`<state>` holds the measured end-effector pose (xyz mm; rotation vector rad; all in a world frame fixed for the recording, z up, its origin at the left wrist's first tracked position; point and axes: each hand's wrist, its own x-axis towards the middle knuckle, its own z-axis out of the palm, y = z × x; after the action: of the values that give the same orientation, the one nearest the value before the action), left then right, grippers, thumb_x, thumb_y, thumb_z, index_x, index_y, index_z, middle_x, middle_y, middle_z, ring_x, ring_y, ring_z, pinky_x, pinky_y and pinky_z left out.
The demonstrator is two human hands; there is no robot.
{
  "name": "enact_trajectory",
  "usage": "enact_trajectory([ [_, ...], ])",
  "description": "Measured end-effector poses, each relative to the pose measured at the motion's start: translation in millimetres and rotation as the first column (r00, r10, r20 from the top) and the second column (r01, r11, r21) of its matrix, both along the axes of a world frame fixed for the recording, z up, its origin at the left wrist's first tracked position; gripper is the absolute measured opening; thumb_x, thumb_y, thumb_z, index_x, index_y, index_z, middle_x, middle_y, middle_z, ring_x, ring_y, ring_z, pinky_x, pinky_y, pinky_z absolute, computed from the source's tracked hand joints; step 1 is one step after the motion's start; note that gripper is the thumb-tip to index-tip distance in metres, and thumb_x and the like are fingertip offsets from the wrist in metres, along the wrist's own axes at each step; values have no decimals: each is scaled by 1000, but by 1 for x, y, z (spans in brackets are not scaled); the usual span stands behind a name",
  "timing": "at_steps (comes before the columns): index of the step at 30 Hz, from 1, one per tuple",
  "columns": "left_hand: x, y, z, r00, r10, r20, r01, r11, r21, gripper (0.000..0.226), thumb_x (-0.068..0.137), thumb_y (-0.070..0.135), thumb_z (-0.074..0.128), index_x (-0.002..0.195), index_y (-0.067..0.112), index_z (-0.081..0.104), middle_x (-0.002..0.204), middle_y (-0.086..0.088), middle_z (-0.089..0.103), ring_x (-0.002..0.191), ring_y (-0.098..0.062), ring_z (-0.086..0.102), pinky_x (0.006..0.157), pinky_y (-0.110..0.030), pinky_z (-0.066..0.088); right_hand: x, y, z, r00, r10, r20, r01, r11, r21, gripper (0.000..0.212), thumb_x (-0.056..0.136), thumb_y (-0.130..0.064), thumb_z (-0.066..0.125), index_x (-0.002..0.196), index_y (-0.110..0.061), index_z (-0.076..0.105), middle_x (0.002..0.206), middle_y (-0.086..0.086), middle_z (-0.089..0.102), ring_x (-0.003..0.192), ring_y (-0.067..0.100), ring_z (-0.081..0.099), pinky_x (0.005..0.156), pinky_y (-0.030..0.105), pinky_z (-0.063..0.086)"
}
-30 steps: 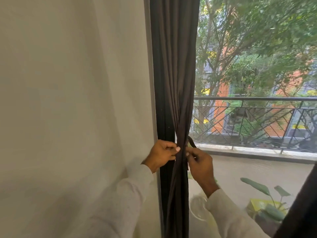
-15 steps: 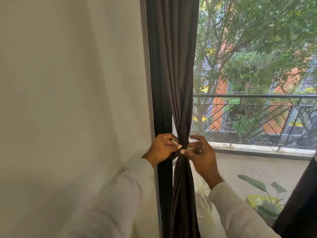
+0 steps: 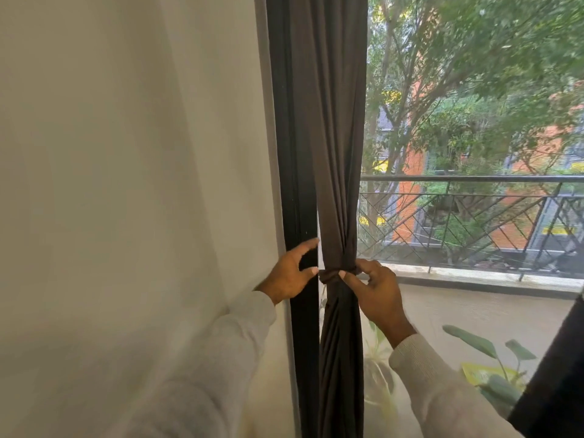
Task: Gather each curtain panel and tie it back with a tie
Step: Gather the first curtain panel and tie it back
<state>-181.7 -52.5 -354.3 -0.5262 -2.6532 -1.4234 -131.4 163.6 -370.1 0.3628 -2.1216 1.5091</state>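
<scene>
One dark curtain panel [image 3: 335,121] is fully in view, gathered into a narrow bundle beside the black window frame [image 3: 289,153]. One tie [image 3: 333,275] of the same dark cloth goes around it at the narrowest place, at the height of the two hands. A dark edge at the lower right corner may belong to a second panel, but this cannot be told for sure.

The left hand [image 3: 290,273] is half open. Its fingers are spread and curved; the index finger reaches up in front of the window frame, and the thumb tip comes just beside the left end of the tie. Whether the thumb really touches the tie is not clear. This hand holds nothing.

The right hand [image 3: 376,295] is narrow, closed in a pinch. Its thumb and fingertips press on the right side of the tie, where the cloth is bunched.

Both arms wear light sleeves. To the left of the frame is a plain pale wall [image 3: 126,184]. Through the glass there is one balcony with a metal railing [image 3: 474,210], green trees and an orange building behind it. Low at the right stands one plant [image 3: 483,346] with large leaves, and something yellow lies beside it.
</scene>
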Motion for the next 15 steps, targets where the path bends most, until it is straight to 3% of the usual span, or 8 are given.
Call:
enact_trajectory([
  [3, 1, 5, 0, 985, -152, 79, 153, 988, 3, 35, 104, 12, 70, 138, 21, 70, 130, 3, 76, 129, -16, 67, 116, -43, 49, -2, 0, 3, 1000, 24, -11, -24, 1000, -6, 23, 92, -11, 80, 103, -31, 77, 88, 0, 77, 81, -5, 67, 69, 2, 46],
  [5, 4, 8, -1, 987, -139, 75, 136, 990, 34, 13, 104, 12, 71, 111, 20, 78, 99, 9, 80, 99, -8, 75, 95, -33, 58, -3, -1, 1, 1000, 24, -20, -24, 1000, 3, 22, 91, -12, 80, 104, -30, 78, 86, -8, 78, 79, 1, 70, 69, 8, 49],
  [7, 3, 6, -3, 992, -114, 59, 112, 993, 43, 12, 103, 13, 72, 96, 22, 77, 82, 12, 74, 81, -5, 70, 82, -27, 57, -2, 0, -2, 1000, 3, -11, -4, 1000, -24, 25, 90, -14, 82, 107, -30, 73, 84, -13, 77, 77, 7, 71, 66, 19, 54],
  [9, 2, 1, -5, 996, -62, 63, 59, 997, 45, 9, 101, 17, 76, 94, 14, 80, 81, 4, 75, 79, -11, 70, 82, -32, 59, -1, 0, -3, 998, -56, -24, 56, 998, 12, 35, 90, -20, 83, 112, -32, 58, 85, -11, 76, 68, 10, 71, 60, 25, 56],
  [11, 4, -1, -3, 998, 23, 56, -25, 999, 39, 13, 98, 23, 79, 92, 12, 82, 82, 1, 77, 78, -14, 73, 84, -34, 62, 0, 2, -7, 984, -143, -104, 157, 977, 147, 36, 92, -25, 79, 111, -33, 50, 89, -11, 73, 69, 9, 68, 63, 28, 56],
  [15, 10, -6, 1, 1000, 5, 1, -5, 999, 36, 20, 95, 30, 82, 85, 13, 81, 86, 5, 73, 84, -11, 73, 85, -28, 59, -3, 2, -19, 940, -175, -293, 266, 913, 309, 11, 100, -21, 71, 110, -19, 71, 104, -3, 69, 91, 16, 66, 79, 39, 60],
])
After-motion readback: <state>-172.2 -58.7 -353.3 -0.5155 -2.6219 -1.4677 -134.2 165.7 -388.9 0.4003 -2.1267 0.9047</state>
